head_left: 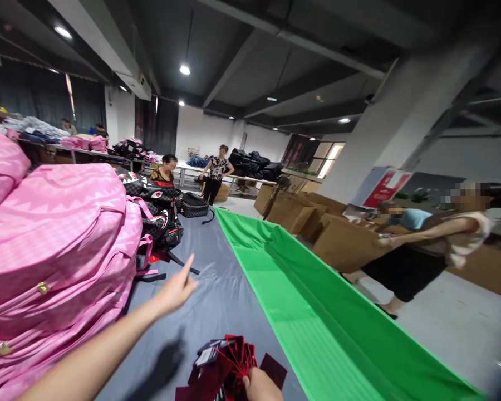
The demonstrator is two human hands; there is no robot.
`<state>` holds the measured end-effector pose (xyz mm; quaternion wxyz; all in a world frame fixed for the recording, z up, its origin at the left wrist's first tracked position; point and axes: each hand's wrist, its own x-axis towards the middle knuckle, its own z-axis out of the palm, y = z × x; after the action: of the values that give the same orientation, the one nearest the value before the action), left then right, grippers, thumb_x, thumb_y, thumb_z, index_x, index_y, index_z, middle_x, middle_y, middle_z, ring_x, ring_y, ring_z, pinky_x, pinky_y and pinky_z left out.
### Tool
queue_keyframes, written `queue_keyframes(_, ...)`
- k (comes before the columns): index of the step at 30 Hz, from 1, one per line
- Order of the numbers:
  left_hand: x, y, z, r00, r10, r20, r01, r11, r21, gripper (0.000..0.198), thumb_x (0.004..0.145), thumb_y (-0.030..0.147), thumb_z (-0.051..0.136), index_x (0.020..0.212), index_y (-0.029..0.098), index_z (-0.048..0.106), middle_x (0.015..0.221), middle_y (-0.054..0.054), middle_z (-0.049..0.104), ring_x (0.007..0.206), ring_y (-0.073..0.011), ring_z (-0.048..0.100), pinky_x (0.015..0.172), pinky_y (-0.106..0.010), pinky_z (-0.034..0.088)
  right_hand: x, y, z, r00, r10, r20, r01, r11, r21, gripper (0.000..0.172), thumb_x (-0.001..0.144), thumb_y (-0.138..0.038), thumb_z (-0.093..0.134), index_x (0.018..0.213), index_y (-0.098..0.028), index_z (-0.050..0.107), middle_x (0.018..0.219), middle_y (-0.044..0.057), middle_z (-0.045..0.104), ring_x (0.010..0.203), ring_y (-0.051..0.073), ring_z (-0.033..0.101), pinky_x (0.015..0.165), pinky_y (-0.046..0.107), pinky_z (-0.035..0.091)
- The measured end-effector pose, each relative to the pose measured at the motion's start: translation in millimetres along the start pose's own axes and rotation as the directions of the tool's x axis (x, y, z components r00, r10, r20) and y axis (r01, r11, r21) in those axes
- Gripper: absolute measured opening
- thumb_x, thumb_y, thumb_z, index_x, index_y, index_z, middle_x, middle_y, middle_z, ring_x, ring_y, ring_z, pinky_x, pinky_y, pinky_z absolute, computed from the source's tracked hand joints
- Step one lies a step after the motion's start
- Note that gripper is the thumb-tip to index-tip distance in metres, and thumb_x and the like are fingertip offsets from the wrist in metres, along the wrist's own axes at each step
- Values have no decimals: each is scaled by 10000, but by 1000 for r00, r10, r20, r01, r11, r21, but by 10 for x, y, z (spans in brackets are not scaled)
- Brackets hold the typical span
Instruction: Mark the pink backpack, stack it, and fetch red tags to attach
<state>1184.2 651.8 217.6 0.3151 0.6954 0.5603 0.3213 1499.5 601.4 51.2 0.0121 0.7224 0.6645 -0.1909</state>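
My left hand (176, 289) is raised above the grey cloth-covered table (209, 256), index finger stretched out, holding nothing. At the bottom centre, my right hand (262, 385) grips a fanned bunch of dark red and black tags (227, 362) by their red strings. Pink backpacks (67, 223) are piled at the left, close to my left forearm. Beyond my left hand lie black checkered backpacks (162, 223) with red and white details, their straps trailing on the cloth.
A green cloth (300, 312) runs along the table's right side. Cardboard boxes (338, 239) stand beyond it, where a person (434, 245) leans over with an arm on one. Another person (217, 172) stands farther back near tables with bags; several others are around.
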Motion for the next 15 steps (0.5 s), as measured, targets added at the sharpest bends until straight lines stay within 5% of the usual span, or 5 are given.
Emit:
queue_keyframes(4,1381,917,-241,1000,-3,7,1,953,301,784,937,338,486,1608,182,110,1049,-79,725,910,-204,695,846,-306,497,248,-47,-44,992,-57,110,65,995,-75,377,903,-250,379,1008,-200,738,1101,189,735,1077,354,693,919,464,525)
queue_keyframes(7,1650,1164,13,996,-20,89,-22,898,440,586,911,338,539,1462,146,488,1251,-166,672,1174,-297,619,989,-379,454,429,-95,-7,976,-118,184,129,991,-46,348,887,-294,441,998,-179,750,1093,217,733,1068,374,692,918,466,522)
queue_keyframes(10,1296,834,539,959,-23,284,-111,888,446,407,883,315,567,1234,148,689,1236,-150,690,1137,-294,638,970,-359,472,583,-149,114,956,-193,221,203,979,-21,291,838,-403,553,910,-208,757,1075,240,731,1047,414,692,895,488,526)
queue_keyframes(13,623,30,1025,854,-109,509,-86,935,344,445,815,325,617,1243,226,685,1109,-75,741,961,-249,691,829,-311,523,714,-198,328,939,-238,246,239,971,26,251,823,-413,582,869,-238,756,1056,221,741,1033,413,697,880,487,533)
queue_keyframes(15,106,-607,1195,832,-218,509,77,956,283,395,791,327,608,1162,251,720,1031,-53,744,944,-268,687,823,-350,531,802,-236,497,937,-252,243,244,968,63,228,847,-337,553,860,-238,758,1025,205,751,1017,398,707,871,474,540)
